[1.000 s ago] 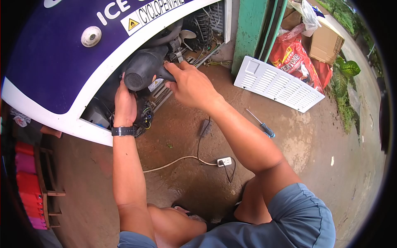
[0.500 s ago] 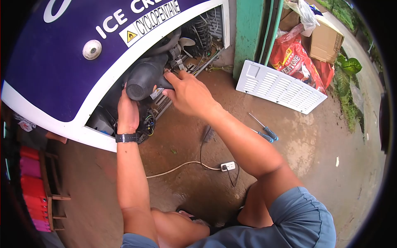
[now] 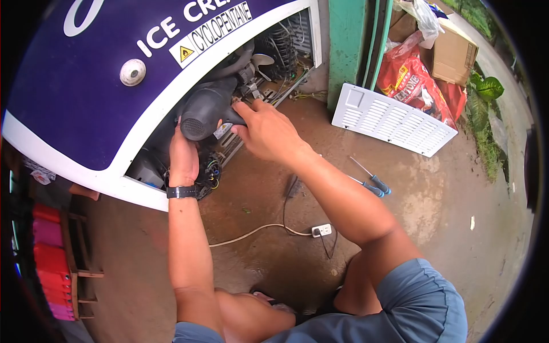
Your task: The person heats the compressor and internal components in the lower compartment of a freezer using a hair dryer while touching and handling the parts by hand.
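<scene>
A dark grey hair dryer (image 3: 211, 106) is held inside the open lower bay of a purple and white ice cream freezer (image 3: 108, 114), its round rear grille turned toward me. My right hand (image 3: 269, 128) is closed around its handle. Against the left side of the dryer's body rests my left hand (image 3: 184, 157), a watch on the wrist; its fingers curl partly out of sight behind the dryer. The nozzle end is hidden among the machine parts. A bundle of coloured wires (image 3: 214, 171) lies close to my left hand, and a small fan (image 3: 263, 60) sits deeper in the bay.
On the wet floor are a white extension socket (image 3: 321, 230) with a plug in it, its cable (image 3: 257, 231), and two blue-handled screwdrivers (image 3: 380, 184). A white louvered panel (image 3: 394, 120) leans by a red bag (image 3: 414, 80) and a cardboard box (image 3: 454, 54). Red crates (image 3: 51, 263) stand at left.
The whole view has shifted slightly, so everything appears a little further right. Both hands keep nearly the same hold on the hair dryer.
</scene>
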Demonstrator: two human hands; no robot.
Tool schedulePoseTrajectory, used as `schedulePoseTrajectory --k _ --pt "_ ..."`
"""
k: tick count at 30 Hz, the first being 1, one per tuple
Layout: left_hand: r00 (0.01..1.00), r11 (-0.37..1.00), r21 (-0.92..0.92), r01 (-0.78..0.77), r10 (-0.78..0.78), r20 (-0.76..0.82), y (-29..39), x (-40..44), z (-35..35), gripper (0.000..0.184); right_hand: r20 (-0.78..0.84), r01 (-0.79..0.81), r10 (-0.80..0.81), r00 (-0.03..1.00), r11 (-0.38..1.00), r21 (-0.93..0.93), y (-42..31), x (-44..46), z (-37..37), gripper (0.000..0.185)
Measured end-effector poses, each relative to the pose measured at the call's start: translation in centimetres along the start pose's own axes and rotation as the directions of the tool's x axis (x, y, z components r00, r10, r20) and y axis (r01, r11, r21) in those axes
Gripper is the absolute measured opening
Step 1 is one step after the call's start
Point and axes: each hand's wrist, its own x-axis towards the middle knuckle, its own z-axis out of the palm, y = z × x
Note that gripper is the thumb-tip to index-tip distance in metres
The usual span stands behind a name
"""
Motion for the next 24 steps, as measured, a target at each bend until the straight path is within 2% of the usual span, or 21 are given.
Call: schedulePoseTrajectory --k 2,4,8,10,14,16,24 --pt "1.000 1.000 -0.004 -0.002 0.002 0.006 -0.30 0.21 -0.25 0.048 0.002 -0.005 0.005 1.000 1.000 -0.004 0.07 -0.02 0.07 0.038" --pt "1.000 0.999 0.029 -0.017 0.017 -0.016 -0.45 0.41 -0.34 0.040 0.011 0.000 0.000 1.000 1.000 -0.011 0.30 -0.01 0.25 0.038" --pt "1.000 0.999 0.042 -0.008 0.009 -0.025 -0.11 0.13 0.10 0.040 0.011 -0.006 0.006 1.000 1.000 -0.016 0.44 -0.03 0.51 0.037" --pt "0.999 1.000 -0.005 0.022 -0.022 -0.028 0.09 0.08 0.22 0.049 0.015 -0.012 0.012 1.000 1.000 -0.011 0.46 -0.06 0.52 0.037" --pt "0.999 0.999 0.017 0.033 -0.032 -0.033 0.37 -0.08 0.48 0.050 0.032 -0.018 0.018 0.999 1.000 0.001 0.57 0.00 0.43 0.036" --pt "1.000 0.998 0.069 0.010 -0.008 -0.025 0.17 0.10 0.36 0.041 0.037 -0.023 0.023 0.999 1.000 -0.003 0.72 0.05 0.58 0.036" --pt "0.999 0.997 0.079 0.005 -0.002 -0.043 -0.20 0.39 -0.08 0.040 0.046 -0.025 0.024 0.999 1.000 0.014 0.96 0.04 0.67 0.036"
